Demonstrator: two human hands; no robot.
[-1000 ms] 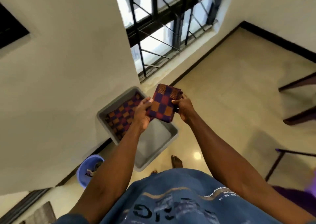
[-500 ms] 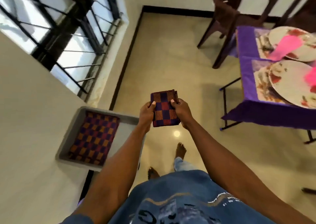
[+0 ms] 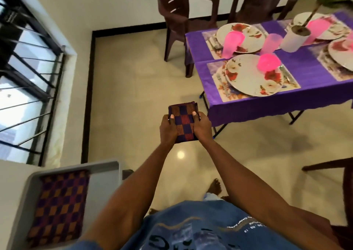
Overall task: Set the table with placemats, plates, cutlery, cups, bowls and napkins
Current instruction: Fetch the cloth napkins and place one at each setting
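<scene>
Nearest, low on the left, one grey tray (image 3: 107, 175) holds one stack of checked napkins (image 3: 59, 205). Beyond the tray, out over the floor, one folded checked napkin (image 3: 183, 119) sits between two hands: the left hand (image 3: 169, 128) grips its left edge and the right hand (image 3: 202, 125) its right edge, thumbs pressed on top, fingers curled under it. Further from the tray, up to the right, stands one worktop (image 3: 248, 106) under a purple cloth. On it, four flowered plates can be counted, the nearest (image 3: 246, 81) on a placemat (image 3: 215, 81), and four pink cups, one (image 3: 268, 62) resting on that plate. A white pot (image 3: 293, 38) with a plant stands beyond it. Two brown chairs (image 3: 183, 10) stand at the far side.

Compared with half a second ago, the tray lies lower and closer in view, the worktop shows far more of its settings, and the hands hold the napkin the same way, now nearer the worktop's corner.
</scene>
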